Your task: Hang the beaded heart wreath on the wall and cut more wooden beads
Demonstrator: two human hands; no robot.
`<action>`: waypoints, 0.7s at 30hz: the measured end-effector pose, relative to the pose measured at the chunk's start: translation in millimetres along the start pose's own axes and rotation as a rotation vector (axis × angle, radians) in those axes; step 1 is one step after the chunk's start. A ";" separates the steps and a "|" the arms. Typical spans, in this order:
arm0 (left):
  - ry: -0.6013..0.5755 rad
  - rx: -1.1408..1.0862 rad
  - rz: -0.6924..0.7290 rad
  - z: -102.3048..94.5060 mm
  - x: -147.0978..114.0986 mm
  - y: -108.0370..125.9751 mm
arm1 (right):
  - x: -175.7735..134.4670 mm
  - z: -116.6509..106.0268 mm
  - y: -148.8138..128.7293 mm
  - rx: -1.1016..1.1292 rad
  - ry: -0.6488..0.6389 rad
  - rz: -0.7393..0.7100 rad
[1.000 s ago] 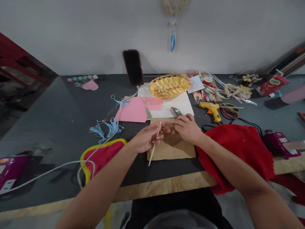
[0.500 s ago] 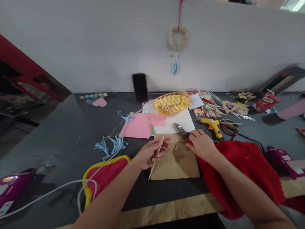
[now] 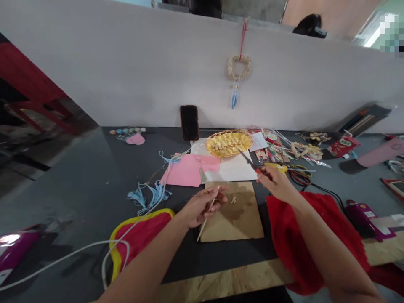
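Observation:
A thin, pale wooden stick (image 3: 205, 219) slants through the closed fingers of my left hand (image 3: 202, 207), above the left part of a brown cardboard sheet (image 3: 241, 225). My right hand (image 3: 277, 182) is wrapped round the red handle of a pair of pruning shears (image 3: 248, 158), whose dark blades point up and left towards the yellow woven basket (image 3: 229, 144). A few short cut bits of stick (image 3: 233, 200) lie on the cardboard between my hands. More small pale pieces (image 3: 218, 147) lie in the basket.
Pink paper (image 3: 183, 170) and blue tassels (image 3: 147, 197) lie to the left, with a white cable crossing. A yellow glue gun (image 3: 277, 167) is partly behind my right hand. Red cloth (image 3: 315, 235) lies under my right forearm. A phone (image 3: 189, 123) leans on the wall.
My right hand has lifted the shears off the cardboard, up and to the right. My left hand keeps the stick in nearly the same place. The view has tilted up slightly.

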State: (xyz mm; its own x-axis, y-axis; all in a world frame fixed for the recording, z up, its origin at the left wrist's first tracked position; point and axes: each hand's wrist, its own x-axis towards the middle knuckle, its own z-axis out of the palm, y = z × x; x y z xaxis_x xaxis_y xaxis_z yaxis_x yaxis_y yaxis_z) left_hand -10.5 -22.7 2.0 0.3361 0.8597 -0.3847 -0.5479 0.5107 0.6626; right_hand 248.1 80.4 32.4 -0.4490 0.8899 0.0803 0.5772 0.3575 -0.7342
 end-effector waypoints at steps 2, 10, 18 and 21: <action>-0.002 -0.003 0.004 -1.4 0.8 -1.2 | 3.4 -3.0 -3.2 0.265 0.020 0.061; 0.025 0.007 0.004 2.1 -0.7 1.0 | 3.2 17.9 6.4 1.099 0.071 0.240; 0.026 -0.007 0.007 1.8 -1.0 2.1 | -3.2 1.3 7.4 1.233 -0.014 0.160; 0.019 -0.020 0.001 -0.2 0.1 1.7 | -12.4 -1.3 -9.5 1.227 -0.091 0.206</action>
State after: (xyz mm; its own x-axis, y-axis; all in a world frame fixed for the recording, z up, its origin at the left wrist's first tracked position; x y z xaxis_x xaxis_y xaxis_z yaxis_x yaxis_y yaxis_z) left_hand -11.5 -21.8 3.0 0.3212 0.8600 -0.3965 -0.5631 0.5101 0.6502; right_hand 249.0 66.4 39.3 -0.4998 0.8576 -0.1214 -0.3530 -0.3297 -0.8756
